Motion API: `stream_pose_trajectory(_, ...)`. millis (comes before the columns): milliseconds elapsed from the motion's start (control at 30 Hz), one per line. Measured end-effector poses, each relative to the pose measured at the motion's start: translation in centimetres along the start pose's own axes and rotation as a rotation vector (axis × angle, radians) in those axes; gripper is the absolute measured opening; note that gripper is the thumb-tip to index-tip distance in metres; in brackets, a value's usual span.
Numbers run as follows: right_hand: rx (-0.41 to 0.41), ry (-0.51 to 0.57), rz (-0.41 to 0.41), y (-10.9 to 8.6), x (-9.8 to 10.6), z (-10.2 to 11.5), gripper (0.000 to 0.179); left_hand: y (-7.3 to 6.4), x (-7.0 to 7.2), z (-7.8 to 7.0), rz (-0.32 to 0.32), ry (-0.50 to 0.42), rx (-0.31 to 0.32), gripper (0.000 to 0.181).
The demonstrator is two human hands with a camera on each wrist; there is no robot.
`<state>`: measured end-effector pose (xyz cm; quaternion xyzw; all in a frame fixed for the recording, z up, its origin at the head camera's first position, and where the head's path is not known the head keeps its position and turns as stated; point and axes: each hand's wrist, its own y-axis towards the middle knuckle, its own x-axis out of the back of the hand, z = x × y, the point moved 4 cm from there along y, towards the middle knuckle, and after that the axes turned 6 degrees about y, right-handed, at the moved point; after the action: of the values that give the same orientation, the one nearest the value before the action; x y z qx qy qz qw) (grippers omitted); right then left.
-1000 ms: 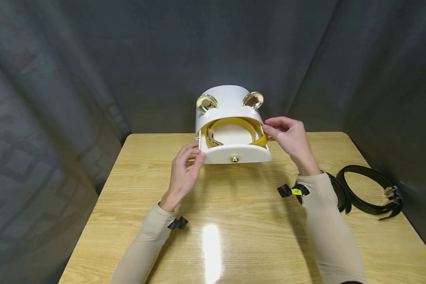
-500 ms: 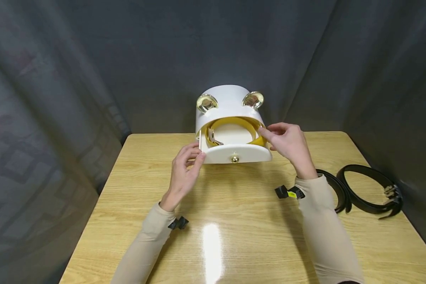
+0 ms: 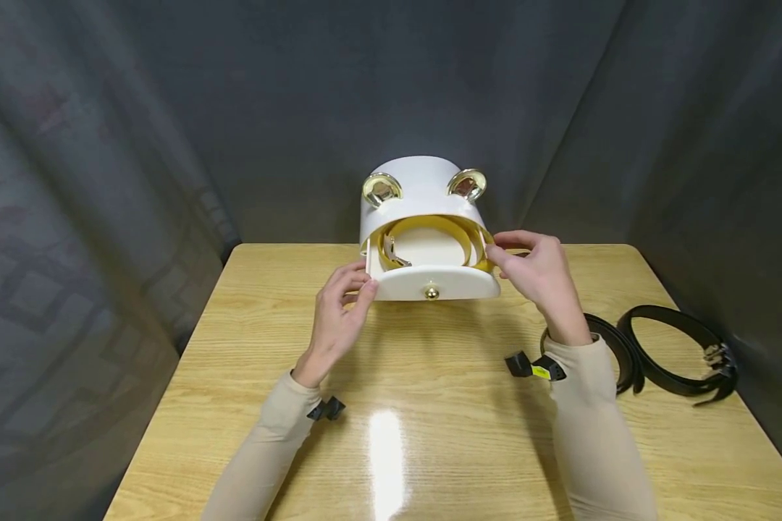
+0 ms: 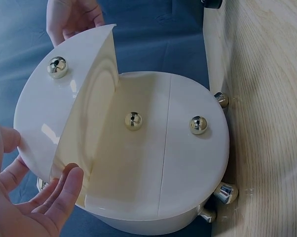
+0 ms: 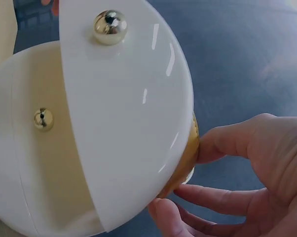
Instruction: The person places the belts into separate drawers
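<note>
Left hand [image 3: 339, 315] has got the left corner of the pulled-out white drawer [image 3: 397, 285] between thumb and fingers. Right hand [image 3: 539, 273] is pinching the yellow belt [image 5: 188, 158], mostly coiled inside but kinda poking out the drawer's right side.

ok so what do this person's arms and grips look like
The left grip and right grip are bare, without gloves. The left sleeve and right sleeve are plain beige, reaching the wrists. Each wrist carries a small, angular black device; the right one bears a yellow label.
</note>
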<state>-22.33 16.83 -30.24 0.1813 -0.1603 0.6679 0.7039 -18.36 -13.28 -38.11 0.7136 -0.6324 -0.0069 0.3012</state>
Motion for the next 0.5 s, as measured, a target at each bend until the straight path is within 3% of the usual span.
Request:
stream_pose_trajectory(200, 0.041, 0.056, -0.017, -0.68, 0.26, 0.61, 0.046, 0.03, 0.14, -0.27, -0.007, 0.004, -0.004, 0.024)
stream_pose_trajectory(500, 0.088, 0.114, 0.049, -0.09, -0.54, 0.22, 0.044, 0.0, 0.36, -0.4, -0.008, 0.007, 0.011, 0.025)
